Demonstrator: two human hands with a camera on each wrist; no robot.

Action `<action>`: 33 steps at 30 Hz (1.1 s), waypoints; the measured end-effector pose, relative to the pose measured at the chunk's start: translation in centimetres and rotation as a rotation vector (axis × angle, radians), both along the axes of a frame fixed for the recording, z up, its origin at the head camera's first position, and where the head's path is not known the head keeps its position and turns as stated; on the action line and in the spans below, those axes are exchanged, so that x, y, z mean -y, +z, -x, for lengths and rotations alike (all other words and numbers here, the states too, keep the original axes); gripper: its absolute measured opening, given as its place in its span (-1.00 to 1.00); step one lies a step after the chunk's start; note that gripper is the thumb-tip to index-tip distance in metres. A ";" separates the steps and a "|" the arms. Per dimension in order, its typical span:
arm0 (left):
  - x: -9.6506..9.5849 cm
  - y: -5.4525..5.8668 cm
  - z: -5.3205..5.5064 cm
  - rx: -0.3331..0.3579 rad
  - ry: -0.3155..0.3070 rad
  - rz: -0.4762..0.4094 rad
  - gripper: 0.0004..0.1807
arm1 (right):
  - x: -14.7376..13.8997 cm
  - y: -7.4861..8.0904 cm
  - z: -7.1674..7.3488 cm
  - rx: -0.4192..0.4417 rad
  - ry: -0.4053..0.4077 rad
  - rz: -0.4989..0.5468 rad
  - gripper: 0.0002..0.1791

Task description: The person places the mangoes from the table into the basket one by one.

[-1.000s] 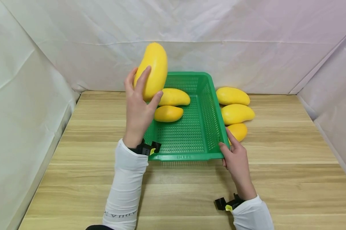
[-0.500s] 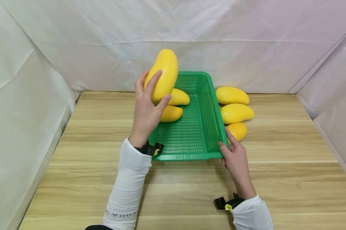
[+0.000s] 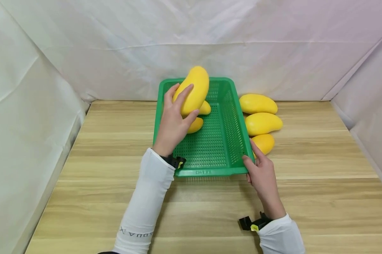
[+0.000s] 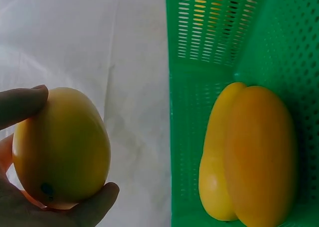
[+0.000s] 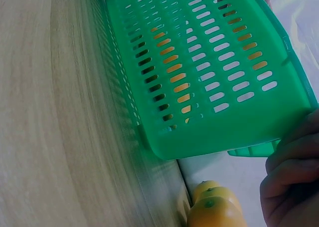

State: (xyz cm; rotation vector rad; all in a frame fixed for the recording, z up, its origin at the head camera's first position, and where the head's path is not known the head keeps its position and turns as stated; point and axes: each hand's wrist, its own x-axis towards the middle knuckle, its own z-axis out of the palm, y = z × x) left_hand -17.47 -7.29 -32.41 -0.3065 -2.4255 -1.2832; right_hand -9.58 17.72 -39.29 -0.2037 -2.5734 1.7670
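Observation:
My left hand grips a large yellow mango above the left part of a green plastic basket. In the left wrist view the held mango shows its dark stem end, with fingers and thumb around it. Two more mangoes lie side by side in the basket, the nearer one more orange than the farther one; in the head view the left hand partly hides them. My right hand holds the basket's rim at the front right corner, thumb on top.
Three mangoes lie in a column on the wooden table just right of the basket: a back one, a middle one and a front one. White cloth stands behind and at both sides.
My left hand has carried its mango rightward and lower, from the basket's left edge to over the inside. The right hand and basket have hardly moved.

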 end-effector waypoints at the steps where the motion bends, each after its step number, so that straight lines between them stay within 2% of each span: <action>1: -0.1 -0.1 0.1 0.009 -0.011 0.005 -0.34 | 0.0 0.0 0.0 -0.002 -0.002 0.000 -0.45; 9: -0.6 -0.8 0.9 0.071 -0.036 0.072 -0.33 | 0.2 -0.2 0.3 -0.003 0.001 0.016 -0.45; 14: -0.7 -1.2 1.5 0.132 -0.051 0.097 -0.32 | 0.4 -0.4 0.5 -0.001 0.012 0.013 -0.45; 22: -1.2 -1.8 2.3 0.239 -0.121 0.179 -0.32 | 0.5 -0.5 0.6 -0.002 0.014 0.010 -0.45; 27: -1.7 -2.4 2.8 0.291 -0.141 0.296 -0.32 | 0.6 -0.5 0.7 -0.004 0.008 0.019 -0.44; 33: -2.3 -3.3 3.4 0.296 -0.180 0.412 -0.32 | 0.6 -0.6 0.8 -0.012 0.021 0.015 -0.44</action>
